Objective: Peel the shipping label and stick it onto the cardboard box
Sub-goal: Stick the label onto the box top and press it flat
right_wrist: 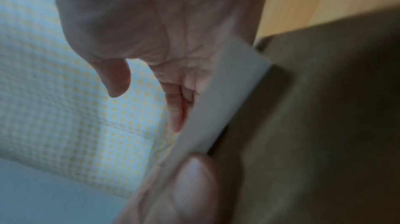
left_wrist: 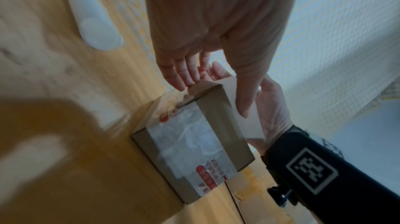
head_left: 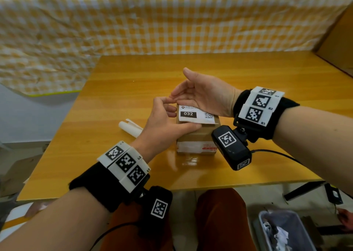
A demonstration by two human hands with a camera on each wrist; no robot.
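A small brown cardboard box (head_left: 193,136) stands mid-table, old tape and a red sticker on its near face (left_wrist: 194,142). The white shipping label (head_left: 198,115), printed "032" with a QR code, lies across its top. My left hand (head_left: 168,117) spans the box's left end; its thumb (left_wrist: 244,101) presses the label's near edge and its fingers reach the far corner. My right hand (head_left: 193,95) hovers over the label's far side, fingers straight, with the palm's heel on the label. In the right wrist view, the label's (right_wrist: 218,101) end stands slightly off the box (right_wrist: 314,125).
A white roll of backing paper (head_left: 129,129) lies on the wooden table (head_left: 257,74) just left of the box. Checkered cloth hangs behind. A large cardboard sheet (head_left: 340,40) leans at far right. A grey bin (head_left: 282,229) with scraps sits on the floor.
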